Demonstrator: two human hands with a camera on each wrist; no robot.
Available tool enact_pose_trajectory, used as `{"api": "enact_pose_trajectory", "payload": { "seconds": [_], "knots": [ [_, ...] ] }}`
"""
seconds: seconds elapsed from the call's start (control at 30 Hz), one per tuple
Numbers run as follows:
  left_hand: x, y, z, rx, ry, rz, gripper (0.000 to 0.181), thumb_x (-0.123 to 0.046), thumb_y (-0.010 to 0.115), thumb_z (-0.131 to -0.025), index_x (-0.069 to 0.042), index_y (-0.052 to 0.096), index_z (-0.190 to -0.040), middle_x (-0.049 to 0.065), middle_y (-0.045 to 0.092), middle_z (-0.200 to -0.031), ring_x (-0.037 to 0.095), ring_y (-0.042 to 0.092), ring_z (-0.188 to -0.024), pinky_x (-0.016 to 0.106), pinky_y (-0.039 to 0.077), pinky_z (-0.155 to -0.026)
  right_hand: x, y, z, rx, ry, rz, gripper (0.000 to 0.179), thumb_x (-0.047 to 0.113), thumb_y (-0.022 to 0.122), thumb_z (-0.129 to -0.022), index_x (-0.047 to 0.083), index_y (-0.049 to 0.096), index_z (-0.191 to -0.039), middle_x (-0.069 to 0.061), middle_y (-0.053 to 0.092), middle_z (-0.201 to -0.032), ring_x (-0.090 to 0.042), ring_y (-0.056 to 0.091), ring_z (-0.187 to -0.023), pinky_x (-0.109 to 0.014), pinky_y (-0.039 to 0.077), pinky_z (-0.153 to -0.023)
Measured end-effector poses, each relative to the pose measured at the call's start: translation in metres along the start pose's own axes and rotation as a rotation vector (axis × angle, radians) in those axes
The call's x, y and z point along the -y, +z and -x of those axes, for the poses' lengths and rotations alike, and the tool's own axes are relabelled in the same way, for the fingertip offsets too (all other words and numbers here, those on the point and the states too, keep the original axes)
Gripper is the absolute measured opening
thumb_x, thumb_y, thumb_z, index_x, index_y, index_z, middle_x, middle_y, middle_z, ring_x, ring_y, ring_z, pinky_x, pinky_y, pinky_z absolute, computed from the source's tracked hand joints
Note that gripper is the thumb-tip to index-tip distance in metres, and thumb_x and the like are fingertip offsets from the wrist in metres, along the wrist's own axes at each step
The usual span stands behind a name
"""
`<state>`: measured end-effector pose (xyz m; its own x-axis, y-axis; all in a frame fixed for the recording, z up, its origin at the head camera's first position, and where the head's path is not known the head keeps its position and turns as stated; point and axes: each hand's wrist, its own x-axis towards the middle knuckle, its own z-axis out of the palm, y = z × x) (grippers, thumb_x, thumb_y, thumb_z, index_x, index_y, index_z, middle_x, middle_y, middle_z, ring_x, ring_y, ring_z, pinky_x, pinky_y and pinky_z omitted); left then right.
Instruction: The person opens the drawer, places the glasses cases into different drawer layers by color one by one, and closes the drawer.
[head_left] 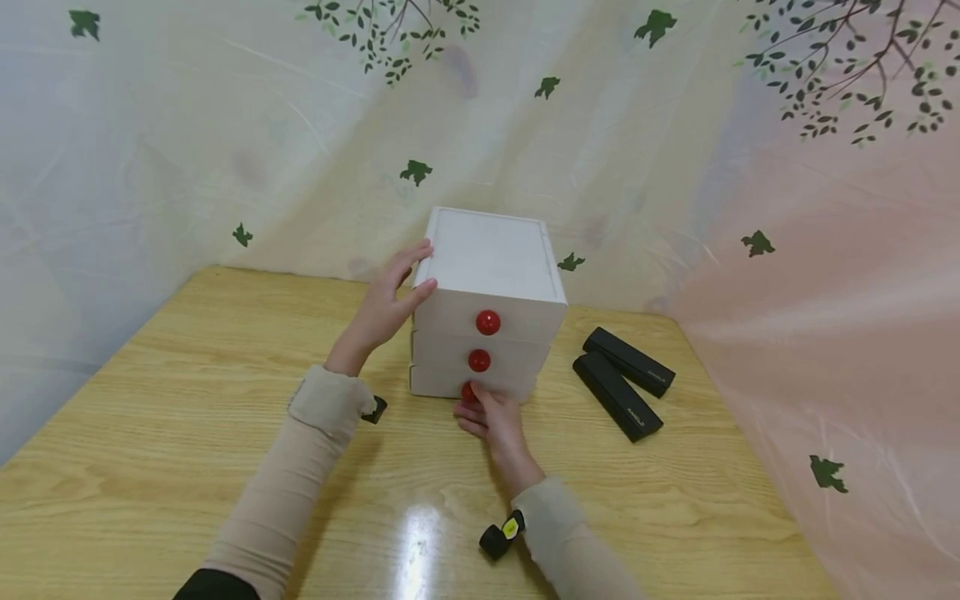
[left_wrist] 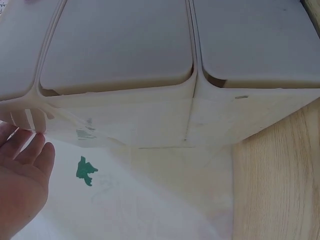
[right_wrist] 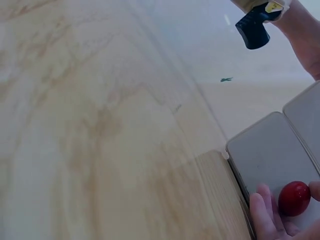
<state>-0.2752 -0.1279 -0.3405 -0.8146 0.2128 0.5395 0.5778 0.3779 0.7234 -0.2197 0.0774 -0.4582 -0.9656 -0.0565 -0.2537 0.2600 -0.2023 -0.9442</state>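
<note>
A small white chest of drawers (head_left: 487,254) stands on the wooden table, three drawers high, with a round red knob on each front. My left hand (head_left: 381,310) rests against its left side near the top, fingers extended. In the left wrist view, the fingertips of that hand (left_wrist: 25,172) touch the chest's side wall. Down at the lowest drawer, my right hand (head_left: 504,425) pinches the bottom red knob (right_wrist: 294,199) between thumb and fingers, partly hiding it in the head view. Above are the middle knob (head_left: 479,360) and top knob (head_left: 488,322). All the drawers look closed or nearly so.
Two black oblong cases (head_left: 618,396) lie to the right of the chest, one partly against the other. A leaf-patterned sheet (head_left: 480,133) hangs behind the table (head_left: 187,467) and along its sides. Black straps with small devices hang at both wrists.
</note>
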Motion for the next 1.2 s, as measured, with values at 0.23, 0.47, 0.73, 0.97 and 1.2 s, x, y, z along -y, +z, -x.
{"api": "enact_pose_trajectory", "payload": {
  "seconds": [0.23, 0.47, 0.73, 0.97, 1.2],
  "knots": [
    [-0.002, 0.001, -0.001, -0.021, -0.010, -0.012, 0.062, -0.044, 0.053, -0.097, -0.007, 0.041, -0.146, 0.007, 0.032, -0.158, 0.026, 0.029, -0.146, 0.050, 0.029, -0.118, -0.002, 0.006, 0.002, -0.053, -0.025, -0.039, 0.036, 0.029, 0.057, -0.098, -0.004, 0.055, -0.112, -0.002, 0.068, -0.078, -0.011, 0.069, -0.072, -0.026, 0.060, -0.067],
    [0.000, 0.001, -0.003, -0.035, -0.029, 0.009, 0.058, -0.038, 0.054, -0.097, -0.005, 0.042, -0.144, 0.008, 0.033, -0.157, 0.026, 0.029, -0.146, 0.051, 0.029, -0.118, -0.006, 0.012, 0.002, -0.093, -0.032, -0.060, 0.036, 0.030, 0.058, -0.097, -0.003, 0.056, -0.112, -0.004, 0.068, -0.078, -0.011, 0.070, -0.070, -0.026, 0.060, -0.066],
    [0.004, 0.004, -0.004, -0.046, -0.024, 0.066, 0.047, -0.016, 0.054, -0.098, -0.003, 0.043, -0.142, 0.011, 0.034, -0.156, 0.027, 0.029, -0.146, 0.052, 0.030, -0.117, -0.007, 0.013, 0.003, -0.115, -0.027, -0.053, 0.035, 0.029, 0.058, -0.097, -0.004, 0.059, -0.108, -0.003, 0.070, -0.077, -0.011, 0.070, -0.070, -0.025, 0.060, -0.064],
    [0.006, 0.005, -0.003, -0.047, -0.006, 0.070, 0.048, -0.019, 0.054, -0.098, -0.006, 0.042, -0.142, 0.011, 0.033, -0.156, 0.027, 0.029, -0.145, 0.052, 0.030, -0.117, -0.007, 0.014, 0.005, -0.141, -0.016, -0.043, 0.038, 0.030, 0.060, -0.096, -0.005, 0.061, -0.109, -0.003, 0.071, -0.077, -0.012, 0.071, -0.071, -0.024, 0.060, -0.064],
    [0.004, 0.005, -0.003, -0.043, -0.008, 0.087, 0.046, -0.015, 0.055, -0.098, -0.005, 0.043, -0.141, 0.011, 0.032, -0.156, 0.026, 0.028, -0.146, 0.052, 0.030, -0.117, -0.005, 0.013, 0.007, -0.145, -0.034, -0.053, 0.039, 0.029, 0.064, -0.094, -0.008, 0.062, -0.107, -0.008, 0.074, -0.079, -0.013, 0.072, -0.069, -0.025, 0.059, -0.061]
  ]
}}
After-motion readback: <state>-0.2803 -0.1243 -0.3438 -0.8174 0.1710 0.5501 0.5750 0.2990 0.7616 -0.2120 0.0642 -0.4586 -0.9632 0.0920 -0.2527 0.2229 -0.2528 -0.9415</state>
